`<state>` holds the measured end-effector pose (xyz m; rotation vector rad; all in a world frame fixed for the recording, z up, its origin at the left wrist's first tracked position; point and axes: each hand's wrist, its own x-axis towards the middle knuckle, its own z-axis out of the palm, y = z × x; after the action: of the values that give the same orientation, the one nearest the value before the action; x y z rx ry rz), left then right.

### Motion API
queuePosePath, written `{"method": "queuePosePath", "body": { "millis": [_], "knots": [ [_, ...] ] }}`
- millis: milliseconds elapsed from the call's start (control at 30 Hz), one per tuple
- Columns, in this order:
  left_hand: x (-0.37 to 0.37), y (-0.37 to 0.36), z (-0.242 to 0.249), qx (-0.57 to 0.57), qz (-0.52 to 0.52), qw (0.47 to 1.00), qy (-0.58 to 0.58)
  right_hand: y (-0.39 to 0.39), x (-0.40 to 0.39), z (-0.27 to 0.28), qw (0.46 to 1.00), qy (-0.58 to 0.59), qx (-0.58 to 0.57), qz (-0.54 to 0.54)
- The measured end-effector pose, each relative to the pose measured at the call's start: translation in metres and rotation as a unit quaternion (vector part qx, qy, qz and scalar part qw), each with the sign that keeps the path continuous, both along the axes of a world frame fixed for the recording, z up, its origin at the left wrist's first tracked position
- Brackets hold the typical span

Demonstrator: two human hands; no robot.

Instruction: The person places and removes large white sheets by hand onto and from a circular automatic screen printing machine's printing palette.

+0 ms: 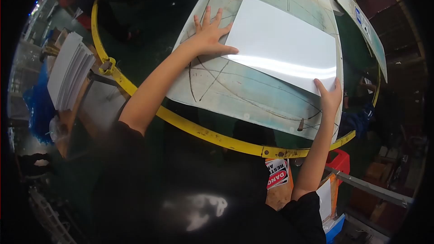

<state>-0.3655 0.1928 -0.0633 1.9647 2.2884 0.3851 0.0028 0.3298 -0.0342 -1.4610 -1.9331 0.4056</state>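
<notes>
A glossy white sheet (282, 36) lies flat on a pale, scuffed board (253, 83) marked with dark lines. My left hand (211, 37) rests at the sheet's left edge, its fingers spread and the thumb over the lower left corner. At the lower right corner is my right hand (330, 92), with thumb and a finger apart on either side of the corner, touching the sheet. A small dark brown object (300, 124) sits on the board below the sheet, left of my right forearm.
A yellow curved rail (203, 132) runs around the board on the near side. At the left, a stack of white sheets (70, 72) stands beside blue plastic (38, 104). Another board (364, 29) is at the upper right. A danger sign (277, 174) and red object (339, 165) sit below the rail.
</notes>
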Motion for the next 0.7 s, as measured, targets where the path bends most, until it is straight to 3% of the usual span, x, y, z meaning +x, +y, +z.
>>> {"method": "queuePosePath", "body": {
  "millis": [700],
  "knots": [
    [0.0, -0.006, -0.008, 0.045, 0.032, 0.998, 0.044, 0.025, -0.002, -0.029, 1.0, -0.024, -0.015, 0.01]
  ]
}}
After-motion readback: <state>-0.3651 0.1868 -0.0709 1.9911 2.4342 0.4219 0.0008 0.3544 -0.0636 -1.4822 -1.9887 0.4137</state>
